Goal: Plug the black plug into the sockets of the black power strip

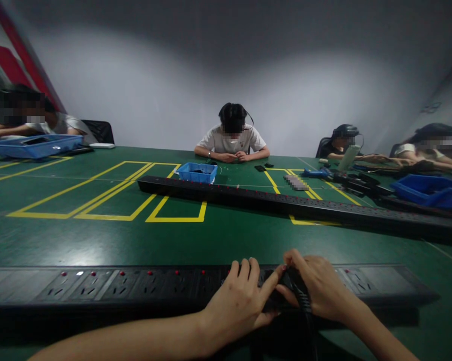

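A long black power strip (150, 283) with a row of sockets and small red lights lies across the near side of the table. My left hand (239, 296) grips it right of its middle, fingers over the top and thumb down at the front side. The index fingertip reaches the black plug (286, 283). My right hand (323, 286) is closed around this plug, over the sockets. Its black cable (304, 306) hangs down toward me. My hands cover part of the plug and the sockets under it, so I cannot tell whether it is seated.
A second long black power strip (248, 198) lies farther back, slanting to the right. Blue bins stand at the centre (197, 173), left (37, 146) and right (432, 190). Yellow tape marks the green table (109, 240). A person (231, 135) sits opposite, others at both sides.
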`<move>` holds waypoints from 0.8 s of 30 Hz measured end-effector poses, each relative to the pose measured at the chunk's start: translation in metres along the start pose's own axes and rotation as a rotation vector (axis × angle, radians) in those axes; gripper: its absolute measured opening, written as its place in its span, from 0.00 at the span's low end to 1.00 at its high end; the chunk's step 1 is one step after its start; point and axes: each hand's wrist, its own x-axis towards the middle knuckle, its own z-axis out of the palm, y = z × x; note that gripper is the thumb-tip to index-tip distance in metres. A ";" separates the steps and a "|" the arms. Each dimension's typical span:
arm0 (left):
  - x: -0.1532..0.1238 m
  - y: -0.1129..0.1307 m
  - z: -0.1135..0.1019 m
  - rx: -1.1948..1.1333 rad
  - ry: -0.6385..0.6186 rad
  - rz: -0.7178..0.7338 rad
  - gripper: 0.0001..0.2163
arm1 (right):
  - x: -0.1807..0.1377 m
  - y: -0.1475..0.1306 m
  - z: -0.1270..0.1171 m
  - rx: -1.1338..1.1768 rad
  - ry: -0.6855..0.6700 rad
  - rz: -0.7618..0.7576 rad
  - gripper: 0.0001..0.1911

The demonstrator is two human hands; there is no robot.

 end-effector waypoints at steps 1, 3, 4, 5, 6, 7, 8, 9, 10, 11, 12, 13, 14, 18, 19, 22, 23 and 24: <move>0.000 0.000 0.000 -0.002 0.000 0.003 0.34 | 0.000 0.000 0.000 -0.002 0.003 -0.002 0.15; 0.001 0.000 -0.001 -0.003 0.001 0.005 0.34 | -0.001 0.001 0.001 -0.007 0.000 -0.005 0.15; 0.001 0.000 -0.001 -0.001 0.001 0.003 0.34 | -0.001 0.002 0.002 -0.008 -0.005 -0.008 0.15; 0.001 0.000 -0.001 0.000 0.000 0.002 0.34 | -0.001 0.002 0.002 -0.011 -0.010 -0.010 0.15; 0.001 0.000 -0.001 0.001 -0.003 0.000 0.34 | 0.000 0.002 0.003 -0.013 -0.013 -0.011 0.15; 0.000 0.000 -0.002 0.001 -0.006 -0.002 0.34 | 0.000 0.002 0.003 -0.015 -0.015 -0.012 0.15; 0.000 0.000 -0.002 0.001 -0.008 -0.001 0.34 | 0.000 0.002 0.003 -0.016 -0.016 -0.013 0.15; 0.000 0.000 -0.002 -0.001 -0.010 0.001 0.33 | 0.000 0.002 0.003 -0.017 -0.014 -0.014 0.15; 0.000 0.000 -0.002 -0.003 -0.012 0.005 0.33 | 0.000 0.002 0.003 -0.017 -0.012 -0.014 0.15; 0.000 0.000 -0.002 -0.003 -0.014 0.006 0.33 | 0.001 0.001 0.002 -0.015 -0.010 -0.015 0.15; 0.000 0.000 -0.002 -0.003 -0.016 0.004 0.33 | 0.001 0.001 0.002 -0.012 -0.009 -0.015 0.14; 0.000 0.000 -0.002 -0.004 -0.020 0.001 0.33 | 0.001 0.001 0.001 -0.010 -0.009 -0.015 0.14; 0.001 0.000 -0.002 -0.005 -0.023 -0.002 0.33 | 0.000 0.000 0.001 -0.009 -0.009 -0.013 0.14; 0.001 0.000 -0.003 -0.005 -0.025 0.003 0.33 | 0.000 0.000 0.001 -0.009 -0.012 -0.012 0.14; 0.001 -0.001 -0.003 -0.003 -0.025 0.005 0.34 | 0.000 0.000 0.001 -0.007 -0.011 -0.014 0.14; 0.001 -0.001 -0.002 -0.007 -0.025 0.004 0.34 | 0.000 0.001 0.002 0.000 0.001 -0.021 0.13; 0.001 -0.001 -0.001 -0.011 -0.027 0.004 0.34 | 0.000 0.001 0.002 0.002 0.005 -0.023 0.13; 0.001 -0.001 -0.001 -0.017 -0.029 0.004 0.34 | 0.000 0.001 0.002 0.003 0.008 -0.026 0.13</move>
